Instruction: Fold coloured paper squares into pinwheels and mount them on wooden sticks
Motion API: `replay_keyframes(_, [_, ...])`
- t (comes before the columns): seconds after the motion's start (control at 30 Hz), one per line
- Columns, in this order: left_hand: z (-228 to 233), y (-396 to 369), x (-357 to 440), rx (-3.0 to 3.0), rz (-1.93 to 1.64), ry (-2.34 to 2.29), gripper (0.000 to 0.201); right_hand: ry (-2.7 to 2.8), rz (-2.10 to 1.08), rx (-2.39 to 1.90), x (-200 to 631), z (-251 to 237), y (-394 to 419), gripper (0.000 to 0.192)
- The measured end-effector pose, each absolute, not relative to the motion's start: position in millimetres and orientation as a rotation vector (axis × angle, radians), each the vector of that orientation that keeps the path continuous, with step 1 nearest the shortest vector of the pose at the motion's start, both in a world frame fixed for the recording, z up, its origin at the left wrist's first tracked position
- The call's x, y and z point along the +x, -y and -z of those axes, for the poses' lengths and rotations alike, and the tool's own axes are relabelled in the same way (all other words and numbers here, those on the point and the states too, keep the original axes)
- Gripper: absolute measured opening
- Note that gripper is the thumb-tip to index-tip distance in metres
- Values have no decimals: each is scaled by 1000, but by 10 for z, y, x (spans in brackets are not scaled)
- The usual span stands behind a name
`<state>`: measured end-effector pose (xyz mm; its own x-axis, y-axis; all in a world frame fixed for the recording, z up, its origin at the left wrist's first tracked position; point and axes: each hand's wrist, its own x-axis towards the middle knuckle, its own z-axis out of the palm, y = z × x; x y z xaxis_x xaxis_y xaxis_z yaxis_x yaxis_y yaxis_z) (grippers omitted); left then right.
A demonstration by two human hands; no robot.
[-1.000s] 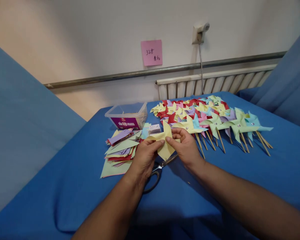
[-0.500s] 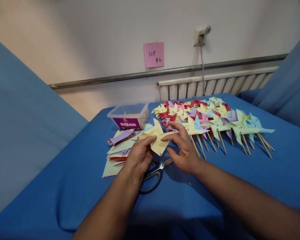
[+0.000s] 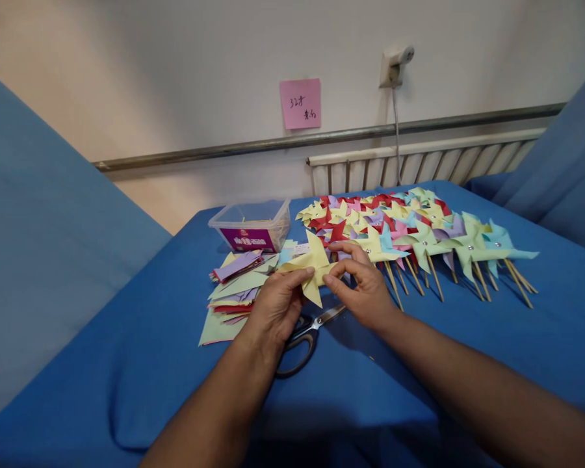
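A pale yellow paper pinwheel [image 3: 313,260] is held up above the table, its blades folded in toward the centre. My left hand [image 3: 281,302] grips it, the thumb pressing near the middle. On the other side, my right hand [image 3: 363,283] pinches one blade between thumb and fingers. No stick or pin shows on this pinwheel. Just below my hands lie black-handled scissors [image 3: 308,333], blades pointing right. Stacked coloured paper [image 3: 238,286] is to the left of my left hand.
Finished pinwheels [image 3: 424,244] on wooden sticks lie in rows at the right. A clear plastic box [image 3: 249,224] with a purple label stands behind the paper. Blue cloth [image 3: 166,364] covers the table; a radiator [image 3: 429,159] is behind it.
My right hand has closed from spread fingers to a pinch on the pinwheel. The near blade, flat before, is now folded in to the centre.
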<state>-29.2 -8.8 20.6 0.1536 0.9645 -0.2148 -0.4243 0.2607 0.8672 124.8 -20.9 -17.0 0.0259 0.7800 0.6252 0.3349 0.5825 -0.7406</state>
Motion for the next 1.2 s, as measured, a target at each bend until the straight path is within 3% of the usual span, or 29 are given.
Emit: replay_keyframes(1.2, [-117, 78, -249, 840, -1120, -970, 29, 1471, -457, -1092, 1216, 203, 164, 16])
